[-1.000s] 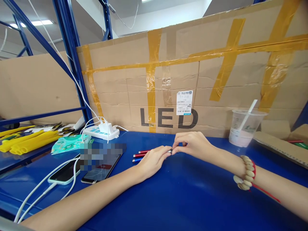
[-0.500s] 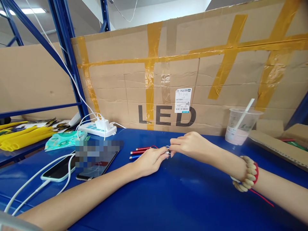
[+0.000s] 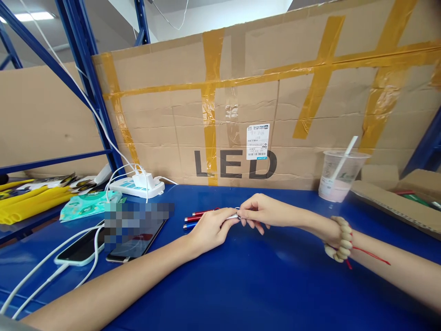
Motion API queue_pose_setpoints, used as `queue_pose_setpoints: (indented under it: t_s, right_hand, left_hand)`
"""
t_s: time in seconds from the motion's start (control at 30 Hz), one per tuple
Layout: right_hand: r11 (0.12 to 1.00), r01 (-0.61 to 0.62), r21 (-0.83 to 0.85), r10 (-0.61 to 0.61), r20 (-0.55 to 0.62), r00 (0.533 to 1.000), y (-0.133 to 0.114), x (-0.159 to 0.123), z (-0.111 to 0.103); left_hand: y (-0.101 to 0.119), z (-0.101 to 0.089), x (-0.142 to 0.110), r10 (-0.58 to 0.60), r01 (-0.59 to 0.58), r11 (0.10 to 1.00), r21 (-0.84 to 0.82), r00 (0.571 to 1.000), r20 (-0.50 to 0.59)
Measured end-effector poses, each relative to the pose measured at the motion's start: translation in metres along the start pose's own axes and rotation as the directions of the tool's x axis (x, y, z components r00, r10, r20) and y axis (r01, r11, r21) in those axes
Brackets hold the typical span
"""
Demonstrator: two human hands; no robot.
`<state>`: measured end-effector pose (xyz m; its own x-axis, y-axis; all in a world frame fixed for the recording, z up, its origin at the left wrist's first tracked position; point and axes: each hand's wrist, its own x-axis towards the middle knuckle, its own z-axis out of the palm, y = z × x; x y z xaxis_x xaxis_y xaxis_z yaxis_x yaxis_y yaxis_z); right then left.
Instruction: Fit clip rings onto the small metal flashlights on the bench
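Observation:
Between my two hands, over the blue tabletop (image 3: 262, 285), is a small silver metal tube (image 3: 233, 216). My left hand (image 3: 213, 230) is closed round it, so most of its length is hidden. At the tube's right end my right hand (image 3: 257, 211) pinches with thumb and forefinger, the other fingers hanging loosely curled. A thin loop shows by the pinch. Just left of my left hand lie two red metal tubes (image 3: 193, 219) and a blue metal tube (image 3: 190, 226), side by side with silver ends, partly covered by that hand.
Two phones lie at left, one black (image 3: 138, 246) and one pale-cased (image 3: 81, 248), with white cables. Behind them are a power strip (image 3: 138, 186) and a green packet (image 3: 89, 204). A cup with a straw (image 3: 339, 179) and an open carton (image 3: 396, 202) stand right; taped cardboard (image 3: 161, 133) rises behind.
My right hand has turned and dropped slightly at the tube's end, its lower fingers now loosened downward. My left hand keeps its grip. The whole view has shifted slightly.

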<state>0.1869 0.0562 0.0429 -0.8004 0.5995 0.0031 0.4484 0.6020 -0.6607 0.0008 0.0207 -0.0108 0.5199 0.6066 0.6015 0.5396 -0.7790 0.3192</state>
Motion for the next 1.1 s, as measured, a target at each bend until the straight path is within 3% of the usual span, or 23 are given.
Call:
queue_pose_setpoints:
  t_s: [0.1,0.4,0.57,0.77,0.97,1.1]
  right_hand:
    - [0.989,-0.052,0.140,0.051,0.008,0.999,0.002,0.002,0.004]
    - [0.979,-0.134,0.153,0.133,0.014,0.991,0.019,0.006,0.012]
    - [0.958,-0.173,0.228,0.171,0.028,0.985,0.025,0.008,0.014]
    - [0.940,-0.133,0.313,0.168,-0.087,0.982,0.037,0.015,0.019]
    - [0.935,-0.047,0.351,0.077,-0.071,0.995,0.051,0.017,0.021]
    - [0.926,-0.004,0.377,0.106,-0.251,0.962,0.050,0.016,0.025]
  left_hand:
    - [-0.001,0.001,0.000,-0.003,0.005,1.000,0.027,0.998,-0.058]
    - [-0.008,0.001,0.004,-0.019,0.015,0.996,0.089,0.999,0.043]
    - [-0.006,0.001,0.004,-0.037,0.036,0.998,0.053,0.999,0.019]
    - [-0.004,0.002,0.005,-0.158,0.159,0.986,0.058,0.987,-0.011]
    - [-0.006,0.003,0.008,-0.244,0.246,0.966,0.084,0.969,-0.033]
    - [-0.004,0.002,0.008,-0.325,0.326,0.943,0.064,0.945,-0.036]
